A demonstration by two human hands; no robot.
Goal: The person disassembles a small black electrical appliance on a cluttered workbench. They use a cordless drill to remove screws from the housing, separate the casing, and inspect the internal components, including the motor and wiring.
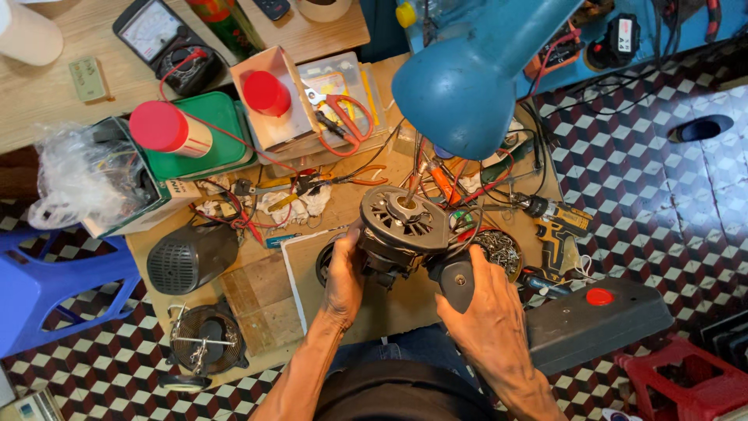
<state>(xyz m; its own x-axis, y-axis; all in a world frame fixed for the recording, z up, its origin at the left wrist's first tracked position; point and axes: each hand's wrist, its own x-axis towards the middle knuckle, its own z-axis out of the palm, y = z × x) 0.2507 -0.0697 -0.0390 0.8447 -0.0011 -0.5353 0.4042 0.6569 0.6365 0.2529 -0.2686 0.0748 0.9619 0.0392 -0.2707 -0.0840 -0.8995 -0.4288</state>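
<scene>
Motor [399, 226], casing off and wires loose, sits mid-tabletop [389, 308]; left hand [343, 281] fingers grip its nine-o'clock side; right hand [487, 320] fingers wrap the dark housing [456, 282] at four o'clock; reassembly looks unfinished.

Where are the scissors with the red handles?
In the head view, the red-handled scissors lie toward the back of the workbench, on a clear plastic box, just right of the white box holding a red-capped can and left of the blue lamp.
</scene>
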